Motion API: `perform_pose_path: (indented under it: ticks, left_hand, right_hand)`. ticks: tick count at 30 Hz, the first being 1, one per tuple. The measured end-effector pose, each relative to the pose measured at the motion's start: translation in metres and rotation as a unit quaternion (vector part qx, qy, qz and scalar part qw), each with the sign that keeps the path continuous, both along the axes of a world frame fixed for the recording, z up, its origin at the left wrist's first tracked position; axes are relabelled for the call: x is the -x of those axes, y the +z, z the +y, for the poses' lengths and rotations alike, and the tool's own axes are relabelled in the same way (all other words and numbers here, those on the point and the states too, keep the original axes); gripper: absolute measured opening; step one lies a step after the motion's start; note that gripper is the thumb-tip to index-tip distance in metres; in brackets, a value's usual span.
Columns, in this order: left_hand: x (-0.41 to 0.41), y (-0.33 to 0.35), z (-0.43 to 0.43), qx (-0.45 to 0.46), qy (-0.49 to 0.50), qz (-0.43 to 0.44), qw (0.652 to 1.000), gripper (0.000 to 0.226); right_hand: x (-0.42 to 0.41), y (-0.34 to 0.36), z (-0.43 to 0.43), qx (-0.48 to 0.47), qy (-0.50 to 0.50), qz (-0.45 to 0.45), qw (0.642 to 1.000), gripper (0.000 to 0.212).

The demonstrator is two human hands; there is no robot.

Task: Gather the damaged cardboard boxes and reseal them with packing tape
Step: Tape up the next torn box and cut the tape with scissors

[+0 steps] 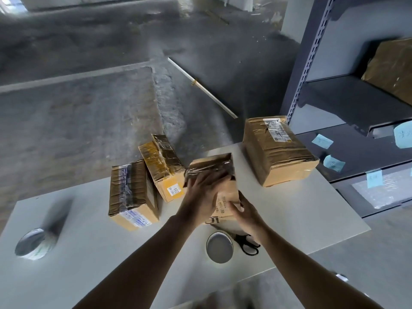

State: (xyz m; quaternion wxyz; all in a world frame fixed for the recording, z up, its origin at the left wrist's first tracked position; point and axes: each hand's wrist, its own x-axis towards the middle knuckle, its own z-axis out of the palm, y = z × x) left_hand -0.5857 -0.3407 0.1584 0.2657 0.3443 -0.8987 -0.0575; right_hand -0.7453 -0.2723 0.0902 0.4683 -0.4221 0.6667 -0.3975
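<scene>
Your left hand (200,192) presses flat, right hand (244,210) grips the small brown cardboard box (214,166); sealing it, likely. Next: round grey tape roll (219,247), six o'clock.

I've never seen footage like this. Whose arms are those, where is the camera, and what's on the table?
No machine here: a person wears a camera on the head, looking down at their own hands. The left hand presses on the taped side of a small box, the right hand grips its near end. On the white table lie three more boxes, two tape rolls and black scissors. A grey shelf stands at the right.
</scene>
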Motion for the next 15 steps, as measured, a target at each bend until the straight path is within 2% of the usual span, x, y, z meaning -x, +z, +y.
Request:
perform_pose_path:
  ticks: [3,7,9,12,15]
  left_hand:
    - [0.009,-0.007,0.006,-0.006,-0.035,-0.012,0.999,0.073]
    - [0.011,-0.006,0.002,-0.006,-0.055,0.021,0.998,0.041]
    - [0.004,-0.005,-0.004,0.018,-0.037,0.025,0.999,0.041]
    - [-0.008,-0.005,-0.011,-0.043,0.054,0.003,0.998,0.053]
    - [-0.011,-0.008,-0.012,-0.194,0.108,0.019,0.975,0.064]
  right_hand:
    - [0.01,0.001,-0.001,-0.006,-0.007,0.017,1.0,0.033]
    - [0.019,0.025,-0.005,0.04,-0.048,-0.04,0.997,0.045]
    - [0.019,0.039,-0.008,0.066,-0.078,-0.05,0.993,0.049]
    - [0.016,0.05,-0.013,0.115,-0.073,0.022,0.99,0.069]
    - [0.008,0.059,-0.019,0.123,-0.001,0.18,0.976,0.074]
